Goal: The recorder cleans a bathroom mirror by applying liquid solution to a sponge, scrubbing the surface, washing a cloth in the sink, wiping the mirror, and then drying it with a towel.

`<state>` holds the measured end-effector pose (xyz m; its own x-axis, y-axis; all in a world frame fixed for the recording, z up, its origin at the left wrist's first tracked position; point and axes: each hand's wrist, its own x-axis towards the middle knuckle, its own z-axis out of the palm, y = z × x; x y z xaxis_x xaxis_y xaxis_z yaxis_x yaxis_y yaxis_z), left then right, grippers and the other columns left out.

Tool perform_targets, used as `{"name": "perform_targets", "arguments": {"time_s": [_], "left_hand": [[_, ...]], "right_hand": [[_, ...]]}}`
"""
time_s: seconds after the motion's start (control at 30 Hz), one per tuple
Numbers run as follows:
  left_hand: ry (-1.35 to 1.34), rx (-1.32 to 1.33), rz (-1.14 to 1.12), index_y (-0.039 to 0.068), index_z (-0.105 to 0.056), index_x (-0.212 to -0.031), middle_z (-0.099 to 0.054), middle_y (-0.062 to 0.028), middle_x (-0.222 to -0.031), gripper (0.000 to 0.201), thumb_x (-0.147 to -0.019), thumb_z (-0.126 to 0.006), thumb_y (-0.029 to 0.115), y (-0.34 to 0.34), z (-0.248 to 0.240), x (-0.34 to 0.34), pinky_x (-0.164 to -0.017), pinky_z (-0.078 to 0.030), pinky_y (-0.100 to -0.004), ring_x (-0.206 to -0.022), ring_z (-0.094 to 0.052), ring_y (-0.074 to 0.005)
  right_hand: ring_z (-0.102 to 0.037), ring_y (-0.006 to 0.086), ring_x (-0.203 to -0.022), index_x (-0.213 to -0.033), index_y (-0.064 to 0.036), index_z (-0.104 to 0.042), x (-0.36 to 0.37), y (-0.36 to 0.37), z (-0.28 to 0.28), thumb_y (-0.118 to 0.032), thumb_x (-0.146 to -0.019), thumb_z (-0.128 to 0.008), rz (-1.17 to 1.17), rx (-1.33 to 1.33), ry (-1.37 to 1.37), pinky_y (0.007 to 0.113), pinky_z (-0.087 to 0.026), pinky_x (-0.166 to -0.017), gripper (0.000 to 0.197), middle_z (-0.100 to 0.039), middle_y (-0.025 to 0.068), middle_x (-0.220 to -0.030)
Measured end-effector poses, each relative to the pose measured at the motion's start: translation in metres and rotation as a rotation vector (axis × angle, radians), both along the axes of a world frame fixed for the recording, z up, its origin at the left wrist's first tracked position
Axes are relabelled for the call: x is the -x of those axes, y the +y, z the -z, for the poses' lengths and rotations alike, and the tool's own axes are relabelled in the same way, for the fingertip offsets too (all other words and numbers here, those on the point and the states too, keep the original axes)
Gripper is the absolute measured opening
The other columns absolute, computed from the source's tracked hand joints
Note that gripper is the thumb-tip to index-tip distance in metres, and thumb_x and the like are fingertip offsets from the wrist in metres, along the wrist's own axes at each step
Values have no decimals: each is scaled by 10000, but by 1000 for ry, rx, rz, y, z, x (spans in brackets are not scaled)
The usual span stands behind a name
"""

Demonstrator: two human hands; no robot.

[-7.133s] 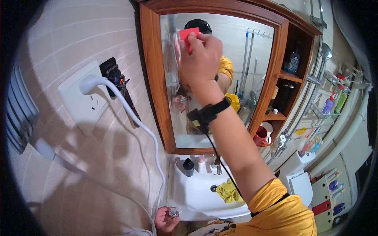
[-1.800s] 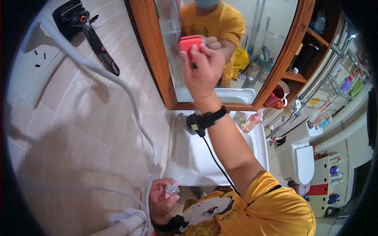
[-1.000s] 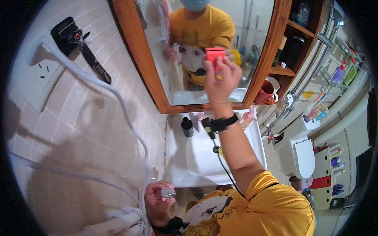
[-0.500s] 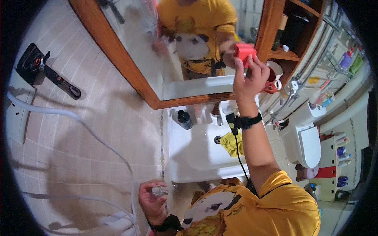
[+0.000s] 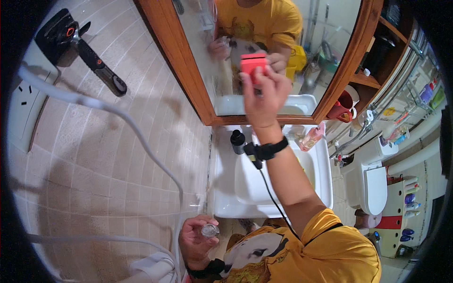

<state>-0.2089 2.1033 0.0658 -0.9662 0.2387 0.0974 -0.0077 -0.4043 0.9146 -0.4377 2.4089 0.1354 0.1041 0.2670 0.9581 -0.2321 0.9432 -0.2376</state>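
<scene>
My right hand (image 5: pixel 266 96) grips a small red block with a dark slit along its top (image 5: pixel 254 65), its exact kind unclear. It is held up at the lower middle of the wood-framed mirror (image 5: pixel 325 47); whether it touches the glass, I cannot tell. The mirror gives back my yellow shirt and both hands. Low by the tiled wall, my left hand (image 5: pixel 192 243) has its fingers wrapped round a small clear object with a round end (image 5: pixel 209 230), perhaps a bottle; the rest of it is hidden. My right forearm crosses above the white washbasin (image 5: pixel 226 207).
A black bottle (image 5: pixel 238 140) and a pink pump bottle (image 5: pixel 312 137) stand on the basin. Red mugs (image 5: pixel 340 109) sit right of the mirror. At left, a black razor-like device (image 5: pixel 99 66) hangs on the wall near a grey hose (image 5: pixel 141 134). A toilet (image 5: pixel 375 188) is at right.
My right hand has moved the red block leftward and a little down across the mirror. My left hand stays low, its clear object's round end turned more upward. The view has shifted, and my forearm hides most of the yellow cloth.
</scene>
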Motion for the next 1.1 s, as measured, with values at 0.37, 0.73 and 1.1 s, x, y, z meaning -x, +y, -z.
{"name": "perform_targets", "arguments": {"time_s": [0.37, 0.73, 1.1], "left_hand": [[43, -90, 10, 51, -541, -1117, -655, -167, -1073, 564, -687, -905, 54, -3, 1, -5, -919, -487, -382, -1037, -619, -263], [15, -74, -27, 46, -527, -1104, -675, -183, -1049, 574, -702, -926, 136, -1, 12, -7, -885, -506, -375, -1002, -636, -264], [13, -10, -77, 49, -518, -1094, -672, -174, -1002, 579, -704, -927, 171, 2, 17, 1, -881, -514, -376, -968, -641, -261]], "right_hand": [[-563, 313, -937, -980, -64, -711, 39, -86, 20, -141, -776, -824, -93, 67, -20, 419, -425, -814, 246, -603, 125, -1031], [-583, 307, -1005, -1001, -62, -725, -1, -25, 33, -98, -727, -882, -30, 86, -89, 394, -478, -881, 318, -609, 130, -1067], [-589, 295, -1043, -1093, -25, -719, -75, 120, 27, -140, -787, -862, 157, 175, -64, 364, -483, -899, 356, -594, 153, -1097]]}}
